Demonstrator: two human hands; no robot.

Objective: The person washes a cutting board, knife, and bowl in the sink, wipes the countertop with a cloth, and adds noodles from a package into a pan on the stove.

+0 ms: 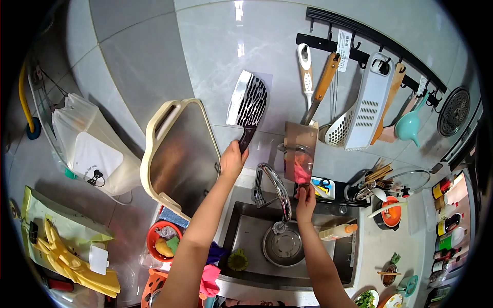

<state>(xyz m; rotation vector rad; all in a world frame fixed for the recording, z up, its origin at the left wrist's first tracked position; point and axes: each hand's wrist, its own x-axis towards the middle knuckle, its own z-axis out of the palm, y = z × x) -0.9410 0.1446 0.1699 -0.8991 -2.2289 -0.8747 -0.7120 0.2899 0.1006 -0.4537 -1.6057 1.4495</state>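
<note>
My left hand (234, 160) is closed round the dark handle of a cleaver (248, 100), held upright with its black-and-silver patterned blade in front of the wall tiles. My right hand (306, 201), raised behind the tap, has its fingers closed at the lower end of a shiny brownish rectangular piece (300, 136). Pink shows in the lower part of that piece, and a metal loop crosses it; I cannot tell its exact kind. Between my forearms stand the curved chrome tap (281, 190) and the sink (246, 236), with a metal bowl (283, 244) under the spout.
A cream-rimmed cutting board (148, 161) leans left of the sink. Utensils, including a white grater (371, 102), hang from a black rail (375, 38). A dish soap bottle (337, 232) lies across the sink's right side. Yellow gloves (72, 259) hang at lower left.
</note>
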